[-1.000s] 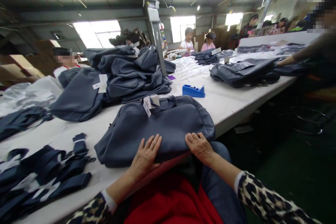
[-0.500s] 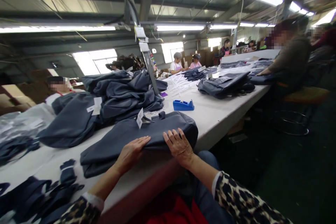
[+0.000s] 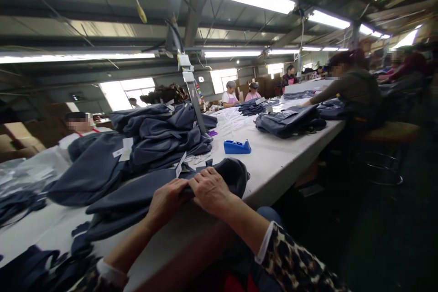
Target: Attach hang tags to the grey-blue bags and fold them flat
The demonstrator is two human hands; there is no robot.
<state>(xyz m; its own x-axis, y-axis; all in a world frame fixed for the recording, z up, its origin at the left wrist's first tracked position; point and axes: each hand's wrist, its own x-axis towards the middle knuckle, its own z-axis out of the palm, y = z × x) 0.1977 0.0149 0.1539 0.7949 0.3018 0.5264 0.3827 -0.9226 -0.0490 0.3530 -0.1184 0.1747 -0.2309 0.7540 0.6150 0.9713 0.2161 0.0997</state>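
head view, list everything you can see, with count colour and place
bag: one, dark blue, flat at the near table edge, white tag on it
bag pile: several, dark blue, behind it
tape dispenser: one, blue, mid table
straps: many, dark blue, near left
table: one, white, long
co-workers: several, along both sides
left hand: on the bag
right hand: on the bag, beside the left

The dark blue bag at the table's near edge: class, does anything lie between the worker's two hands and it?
Nothing visible does. The left hand and right hand both rest directly on the dark blue bag, side by side.
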